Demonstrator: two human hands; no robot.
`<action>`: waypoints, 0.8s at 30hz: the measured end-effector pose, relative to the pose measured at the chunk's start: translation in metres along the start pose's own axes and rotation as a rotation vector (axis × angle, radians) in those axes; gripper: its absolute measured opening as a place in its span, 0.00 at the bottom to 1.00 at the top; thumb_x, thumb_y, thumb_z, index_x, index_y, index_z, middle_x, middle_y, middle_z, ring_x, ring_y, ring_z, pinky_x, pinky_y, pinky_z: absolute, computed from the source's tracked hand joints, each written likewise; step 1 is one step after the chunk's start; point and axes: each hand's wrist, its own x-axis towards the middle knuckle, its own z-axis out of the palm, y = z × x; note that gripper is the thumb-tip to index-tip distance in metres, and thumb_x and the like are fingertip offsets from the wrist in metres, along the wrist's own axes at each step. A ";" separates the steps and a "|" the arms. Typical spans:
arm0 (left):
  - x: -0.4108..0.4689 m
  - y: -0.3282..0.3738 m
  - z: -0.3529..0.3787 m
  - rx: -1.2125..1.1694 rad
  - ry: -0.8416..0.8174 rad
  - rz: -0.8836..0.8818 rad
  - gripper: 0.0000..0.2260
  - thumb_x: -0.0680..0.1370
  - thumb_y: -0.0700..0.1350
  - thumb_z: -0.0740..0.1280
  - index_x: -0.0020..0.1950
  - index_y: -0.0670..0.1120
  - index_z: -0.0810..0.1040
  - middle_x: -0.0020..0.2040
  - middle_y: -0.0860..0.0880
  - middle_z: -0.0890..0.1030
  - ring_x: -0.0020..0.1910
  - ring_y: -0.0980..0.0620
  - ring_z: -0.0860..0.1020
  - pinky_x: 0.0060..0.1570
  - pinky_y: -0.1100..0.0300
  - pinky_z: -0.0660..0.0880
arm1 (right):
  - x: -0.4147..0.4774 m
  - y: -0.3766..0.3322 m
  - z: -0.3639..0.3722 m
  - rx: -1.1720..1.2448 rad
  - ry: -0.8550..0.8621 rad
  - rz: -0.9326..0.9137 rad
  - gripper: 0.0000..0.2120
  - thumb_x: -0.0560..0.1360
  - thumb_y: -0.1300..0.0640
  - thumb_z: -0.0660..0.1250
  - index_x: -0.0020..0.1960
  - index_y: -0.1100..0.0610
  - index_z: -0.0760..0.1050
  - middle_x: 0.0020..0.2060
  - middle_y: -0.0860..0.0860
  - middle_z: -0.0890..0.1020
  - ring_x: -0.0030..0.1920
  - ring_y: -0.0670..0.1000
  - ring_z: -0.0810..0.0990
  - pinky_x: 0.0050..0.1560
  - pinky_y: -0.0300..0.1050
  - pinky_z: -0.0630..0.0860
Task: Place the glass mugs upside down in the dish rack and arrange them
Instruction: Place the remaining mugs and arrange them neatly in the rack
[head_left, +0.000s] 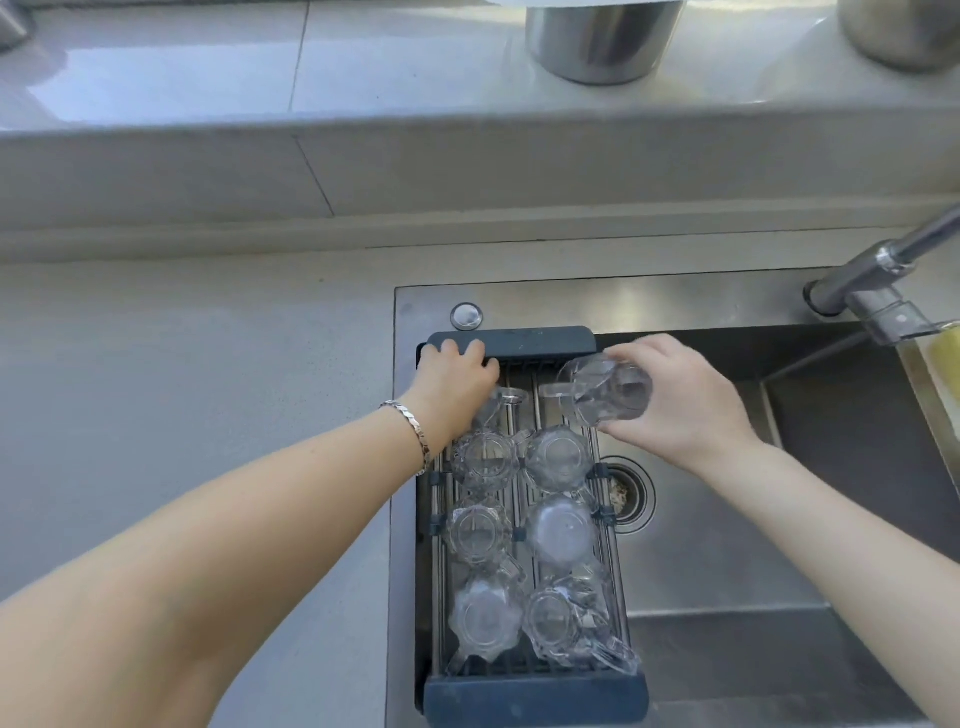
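Near end of rack: dish rack spans the left side of the sink; its nearest pair of glass mugs stand inverted, and the right one leans with its handle out past the rack's side rail.
Middle rows: four more inverted mugs in two columns, packed close, neighbours touching or nearly so.
Left hand: rests on the rack's far end bar, fingers curled over the edge — grip lightly closed on the bar, no mug in it; another mug lies just beneath the palm, partly hidden.
Right hand: grip wrapped firmly round a held mug, tilted on its side above the far right slot, handle pointing left.
Tabletop: bare grey surface left of the sink.
Risk: wet glass may slip while being turned over — it would fall on the mugs below and chip them.
Risk: setting it down tight could knock a neighbour, or nudge the overhanging near mug into the sink.
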 end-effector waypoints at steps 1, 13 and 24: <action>-0.001 0.000 0.001 0.016 0.004 0.016 0.36 0.74 0.45 0.71 0.76 0.49 0.54 0.67 0.40 0.67 0.60 0.39 0.72 0.55 0.49 0.73 | -0.004 0.000 0.000 0.074 0.008 0.111 0.30 0.60 0.50 0.77 0.60 0.49 0.73 0.55 0.49 0.77 0.55 0.52 0.75 0.50 0.45 0.73; 0.000 -0.013 0.002 0.021 0.002 0.059 0.24 0.75 0.40 0.68 0.68 0.42 0.65 0.63 0.40 0.71 0.59 0.42 0.74 0.54 0.52 0.73 | 0.011 -0.030 0.014 0.497 -0.031 0.731 0.33 0.61 0.39 0.73 0.55 0.58 0.67 0.43 0.49 0.77 0.40 0.53 0.82 0.49 0.56 0.81; 0.000 -0.014 0.009 -0.062 0.032 0.024 0.27 0.75 0.39 0.69 0.72 0.43 0.62 0.65 0.39 0.69 0.61 0.41 0.72 0.57 0.51 0.73 | 0.040 -0.059 0.055 0.178 -0.214 0.782 0.31 0.73 0.38 0.56 0.68 0.57 0.57 0.60 0.63 0.72 0.50 0.60 0.74 0.44 0.47 0.66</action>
